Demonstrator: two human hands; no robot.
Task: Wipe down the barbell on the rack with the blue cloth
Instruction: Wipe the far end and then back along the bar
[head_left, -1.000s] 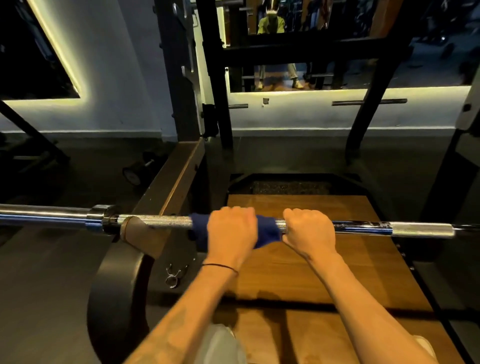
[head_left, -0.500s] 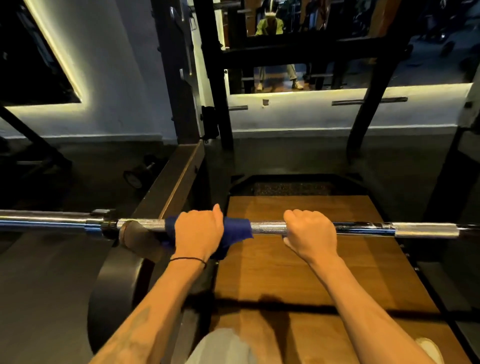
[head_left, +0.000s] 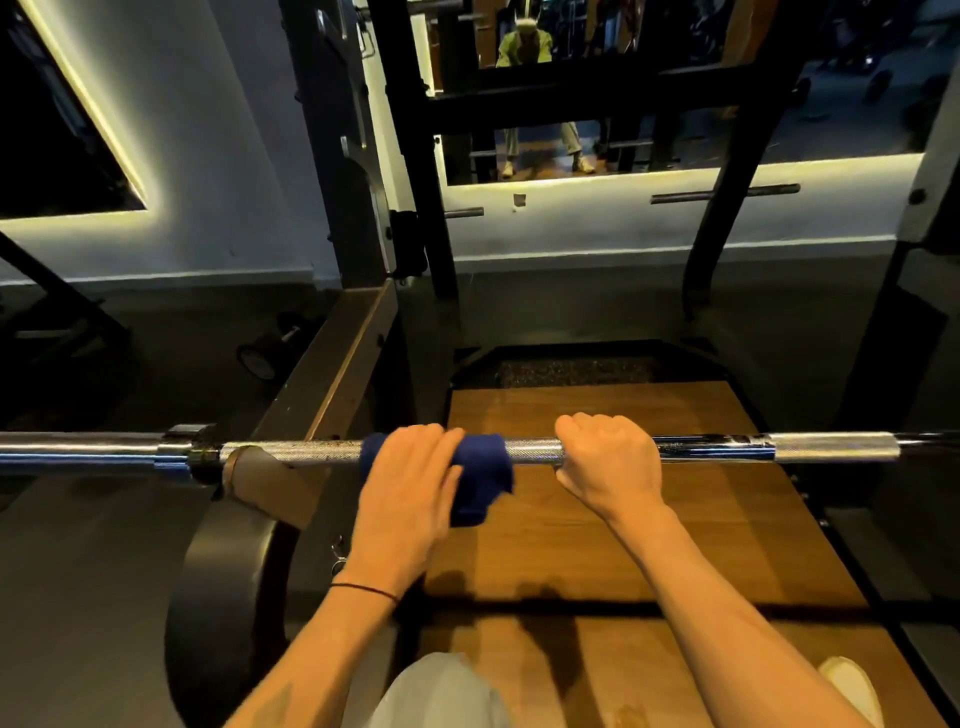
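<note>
One barbell (head_left: 291, 451), one blue cloth (head_left: 480, 467), two hands gripping

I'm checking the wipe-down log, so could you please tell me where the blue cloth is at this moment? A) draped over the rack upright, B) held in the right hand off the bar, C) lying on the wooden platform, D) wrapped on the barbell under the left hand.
D: the blue cloth sits around the barbell beneath the left hand, while the right hand grips bare bar.
</note>
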